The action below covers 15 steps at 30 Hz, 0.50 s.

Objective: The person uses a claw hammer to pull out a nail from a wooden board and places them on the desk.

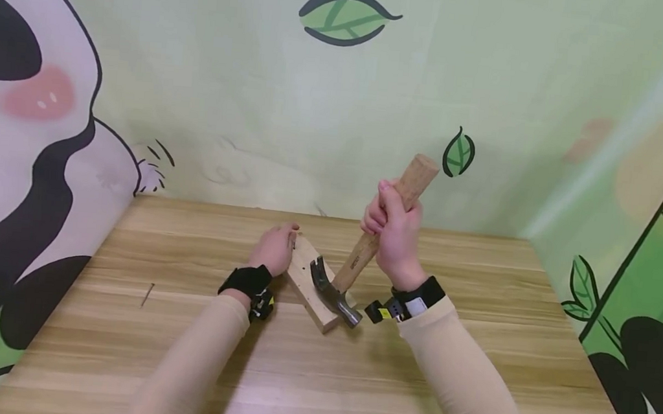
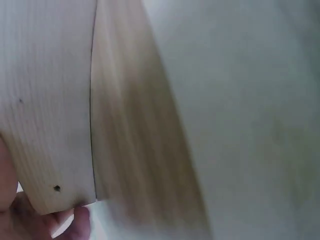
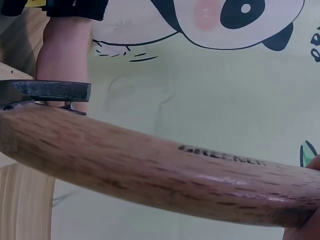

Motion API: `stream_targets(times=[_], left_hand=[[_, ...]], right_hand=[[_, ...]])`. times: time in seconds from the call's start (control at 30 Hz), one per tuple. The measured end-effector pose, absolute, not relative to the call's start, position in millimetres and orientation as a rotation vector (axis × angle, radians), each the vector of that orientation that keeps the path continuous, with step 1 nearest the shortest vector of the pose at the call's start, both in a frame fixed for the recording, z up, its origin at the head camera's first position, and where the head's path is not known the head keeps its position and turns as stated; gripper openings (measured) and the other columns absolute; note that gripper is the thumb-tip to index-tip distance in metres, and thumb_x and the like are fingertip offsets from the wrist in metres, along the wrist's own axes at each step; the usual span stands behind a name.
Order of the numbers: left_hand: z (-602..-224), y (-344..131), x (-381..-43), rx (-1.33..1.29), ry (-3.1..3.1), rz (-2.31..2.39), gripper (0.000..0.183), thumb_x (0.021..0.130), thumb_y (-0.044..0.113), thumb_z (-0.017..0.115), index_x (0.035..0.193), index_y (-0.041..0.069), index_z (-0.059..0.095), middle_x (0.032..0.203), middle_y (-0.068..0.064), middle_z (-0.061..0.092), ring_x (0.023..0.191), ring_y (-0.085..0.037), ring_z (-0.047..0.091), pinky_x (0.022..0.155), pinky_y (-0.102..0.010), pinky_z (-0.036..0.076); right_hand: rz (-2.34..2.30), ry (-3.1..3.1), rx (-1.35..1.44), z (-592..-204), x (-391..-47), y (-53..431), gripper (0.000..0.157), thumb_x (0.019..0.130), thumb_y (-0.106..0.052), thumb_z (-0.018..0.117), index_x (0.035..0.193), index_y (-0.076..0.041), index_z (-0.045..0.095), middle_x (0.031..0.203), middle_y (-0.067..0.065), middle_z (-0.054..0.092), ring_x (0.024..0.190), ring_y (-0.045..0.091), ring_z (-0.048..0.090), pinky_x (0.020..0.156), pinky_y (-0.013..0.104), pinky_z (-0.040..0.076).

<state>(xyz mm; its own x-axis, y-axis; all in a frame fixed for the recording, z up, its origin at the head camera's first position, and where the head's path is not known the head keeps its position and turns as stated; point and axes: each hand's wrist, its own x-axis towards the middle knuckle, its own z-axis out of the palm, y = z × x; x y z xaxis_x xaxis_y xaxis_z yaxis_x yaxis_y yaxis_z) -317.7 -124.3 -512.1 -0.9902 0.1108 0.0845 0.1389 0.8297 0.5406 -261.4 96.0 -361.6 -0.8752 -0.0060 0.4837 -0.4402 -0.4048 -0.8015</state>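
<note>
My right hand (image 1: 396,235) grips the wooden handle of a claw hammer (image 1: 356,261), which slants down to its dark metal head. The head overlaps the near part of a pale wooden board (image 1: 302,276), with the claw pointing away to the left. "GREENER" is printed on the handle in the right wrist view. My left hand (image 1: 273,250) holds the board's far end; in the left wrist view its fingers (image 2: 80,222) curl around that end. Small dark holes mark the board (image 2: 55,100). Part of the far end is hidden behind the left hand.
A single nail (image 1: 148,294) lies on the wood-grain table (image 1: 439,397), left of the left wrist. Behind the table stands a pale green wall (image 1: 245,109) printed with leaves and a panda. Both wrists wear black straps with small cameras.
</note>
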Motion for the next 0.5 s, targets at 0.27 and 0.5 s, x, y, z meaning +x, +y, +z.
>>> stream_targets(times=[0.27,0.5], left_hand=[[-505,-133,-293,-0.286,-2.624,-1.195,0.037,0.108,0.012,0.062,0.144,0.001,0.061,0.128,-0.023,0.062,0.12,-0.039,0.056,0.101,-0.054,0.046],[-491,-130,-257,-0.621,-2.646,-1.588,0.038,0.11,0.018,0.062,0.145,0.003,0.062,0.127,-0.012,0.069,0.116,-0.028,0.064,0.096,-0.046,0.053]], right_hand=[[2.417,-1.418,0.631,-368,-255,107,0.031,0.108,-0.019,0.051,0.078,-0.017,0.043,0.054,-0.008,0.035,0.043,0.008,0.031,0.043,0.023,0.028],[2.49,-1.223,0.691,-374,-245,121,0.03,0.106,-0.014,0.05,0.076,-0.015,0.043,0.053,-0.006,0.032,0.043,0.009,0.025,0.042,0.024,0.024]])
